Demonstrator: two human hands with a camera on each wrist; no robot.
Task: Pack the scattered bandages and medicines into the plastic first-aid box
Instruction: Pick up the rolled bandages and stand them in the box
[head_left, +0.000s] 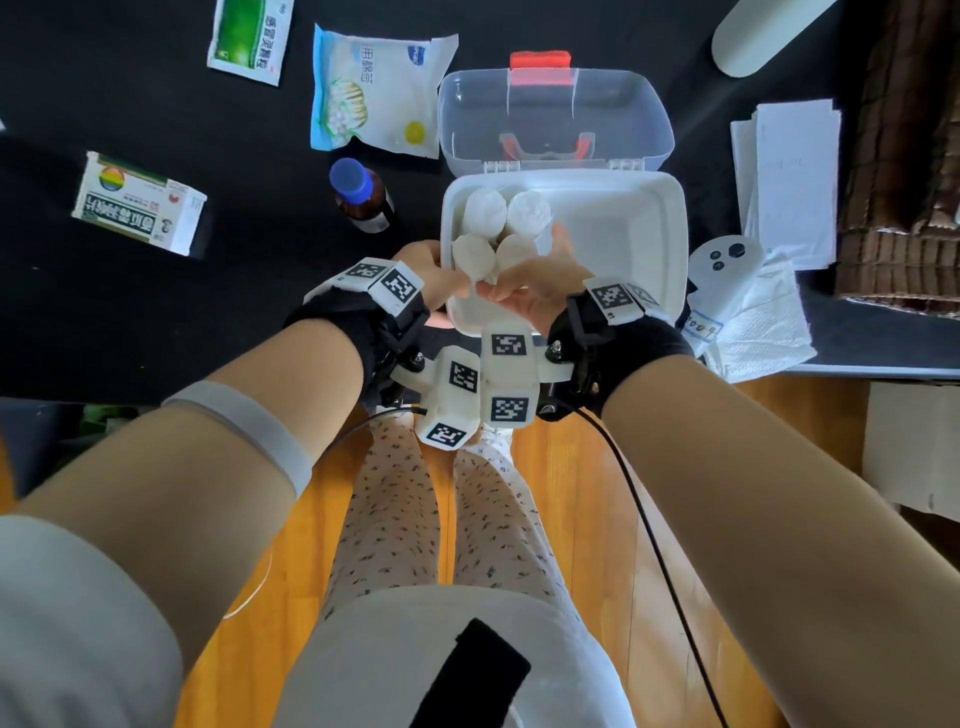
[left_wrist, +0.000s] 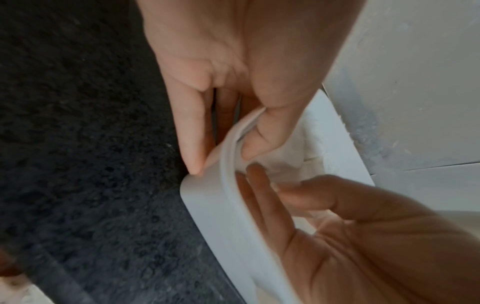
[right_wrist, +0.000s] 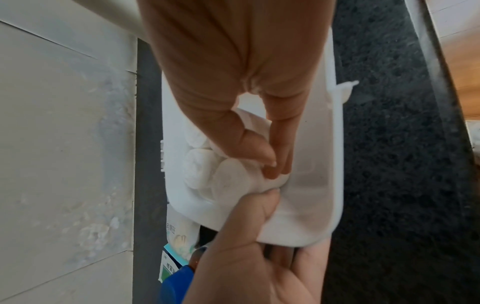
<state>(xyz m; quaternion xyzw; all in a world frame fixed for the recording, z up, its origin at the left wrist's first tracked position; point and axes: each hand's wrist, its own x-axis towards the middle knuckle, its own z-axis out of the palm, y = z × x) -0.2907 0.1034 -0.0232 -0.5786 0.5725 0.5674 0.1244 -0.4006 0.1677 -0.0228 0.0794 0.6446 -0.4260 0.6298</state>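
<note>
The left hand (head_left: 434, 273) grips the near left corner of the first-aid box (head_left: 649, 249): the thumb lies over the rim on the inside and the other fingers (left_wrist: 191, 131) extend straight down the outer wall, so the grip is narrow and pinches the plastic wall. The right hand (head_left: 540, 280) reaches into the box from the near side with fingers bent and close together, the fingertips (right_wrist: 272, 164) pressing on the nearest of the bandage rolls (head_left: 485, 210); whether it actually clasps that roll cannot be determined. Four rolls stand packed together in the left part of the box, white, cylindrical, with a soft wrinkled wrapping. The box is a smooth white plastic tub with rounded corners, and it stands on the black textured table cover (head_left: 156, 130) directly ahead of the person. Its clear lid (head_left: 556, 114) lies open flat on the far side, hinged to the tub, with a red latch (head_left: 540, 67) at the far edge. Both forearms converge toward the box, wrists close together, each wearing a black strap with white marker blocks. Outside the box, to the left, are a brown bottle with a blue cap (head_left: 361, 195), a cotton-ball bag (head_left: 371, 93), a green sachet (head_left: 252, 36) and a medicine carton (head_left: 137, 205). Crumpled tissue (head_left: 753, 317) and stacked papers (head_left: 789, 176) lie to the right.
</note>
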